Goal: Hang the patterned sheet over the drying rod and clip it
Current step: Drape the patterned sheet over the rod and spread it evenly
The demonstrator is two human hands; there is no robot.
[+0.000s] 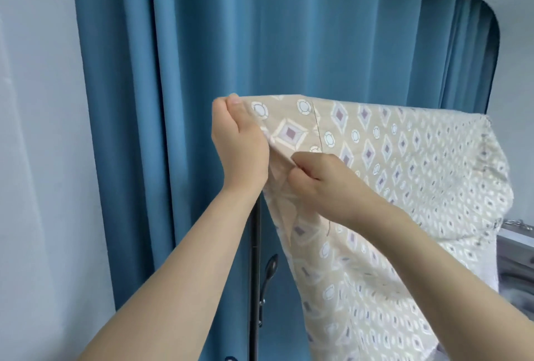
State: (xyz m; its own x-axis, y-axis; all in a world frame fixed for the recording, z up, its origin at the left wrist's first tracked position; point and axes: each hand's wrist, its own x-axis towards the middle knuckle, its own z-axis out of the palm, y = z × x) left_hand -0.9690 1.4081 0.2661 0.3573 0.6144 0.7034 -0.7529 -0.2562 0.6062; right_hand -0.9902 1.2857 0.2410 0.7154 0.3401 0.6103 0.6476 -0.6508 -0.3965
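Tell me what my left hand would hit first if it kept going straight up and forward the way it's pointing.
Probably the blue curtain behind it. The left hand points up past the patterned sheet corner it grips, though depth is hard to judge.

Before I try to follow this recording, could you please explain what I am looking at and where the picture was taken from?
There is no machine here: a person works with two bare hands, filmed by a wide-angle camera worn on their head, looking forward and down. The patterned sheet already drapes over something along its top edge; the rod itself is hidden. The left hand grips the sheet's upper corner, and the right hand pinches a fold just below. A dark upright pole stands beneath, with a blue curtain behind. No clip is visible.
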